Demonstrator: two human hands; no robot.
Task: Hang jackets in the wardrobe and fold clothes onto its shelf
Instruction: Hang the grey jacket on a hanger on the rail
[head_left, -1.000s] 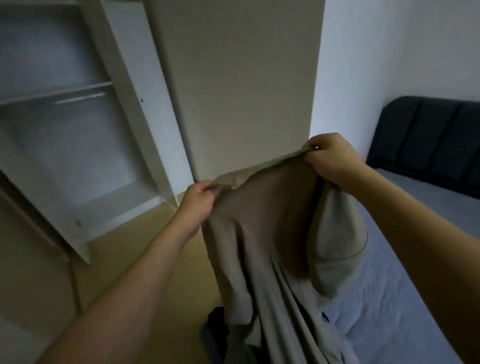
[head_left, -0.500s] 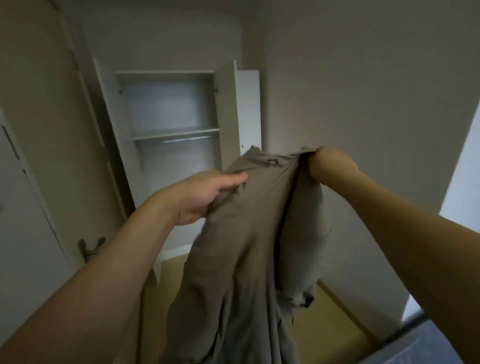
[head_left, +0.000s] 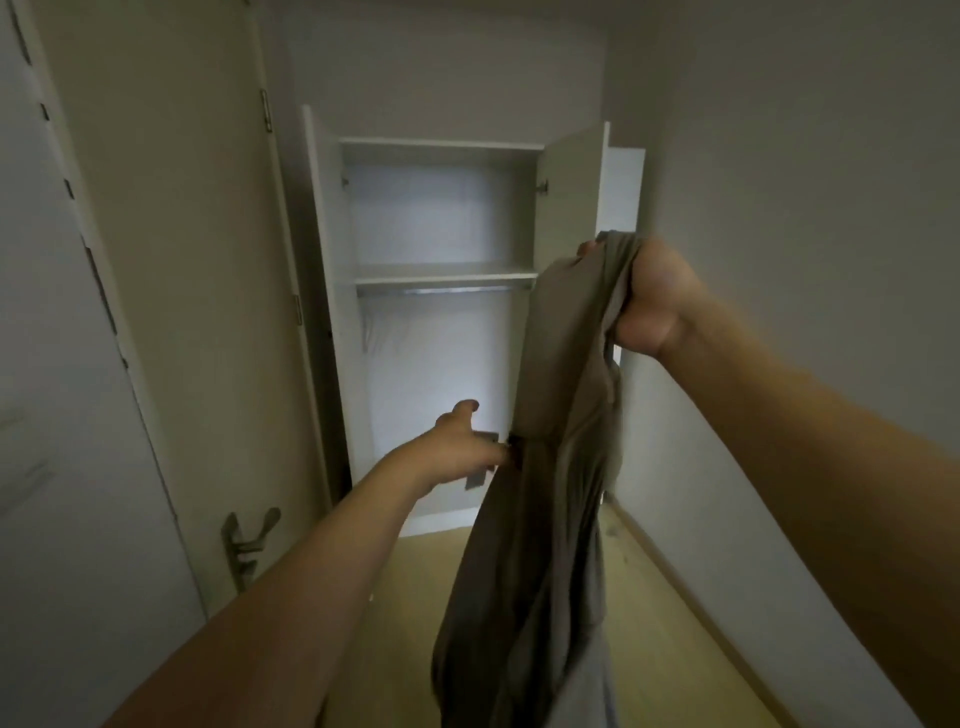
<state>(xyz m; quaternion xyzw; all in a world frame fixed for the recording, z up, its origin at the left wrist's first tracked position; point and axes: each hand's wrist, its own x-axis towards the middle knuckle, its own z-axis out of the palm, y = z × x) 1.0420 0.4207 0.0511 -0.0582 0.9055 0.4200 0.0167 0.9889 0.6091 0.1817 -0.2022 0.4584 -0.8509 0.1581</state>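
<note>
A long taupe garment (head_left: 550, 493) hangs in front of me. My right hand (head_left: 649, 296) grips its bunched top edge at about shelf height. My left hand (head_left: 462, 447) reaches to the garment's left edge halfway down. Its fingers are stretched out and touch the cloth near a dark spot, and the thumb is raised clear of it. The fingertips are partly hidden by the fabric. Straight ahead stands the white wardrobe (head_left: 363, 234) with both doors open. It has a bare shelf (head_left: 447, 274) and a metal hanging rail (head_left: 441, 291) just under it.
A room door with a metal lever handle (head_left: 249, 540) stands close on my left. A plain wall (head_left: 805, 260) runs along the right. Light wooden floor (head_left: 675, 623) leads up to the wardrobe.
My view has turned from the bed to face the wardrobe. My left hand has let go of the garment's top and dropped to its side edge. My right hand has raised the top.
</note>
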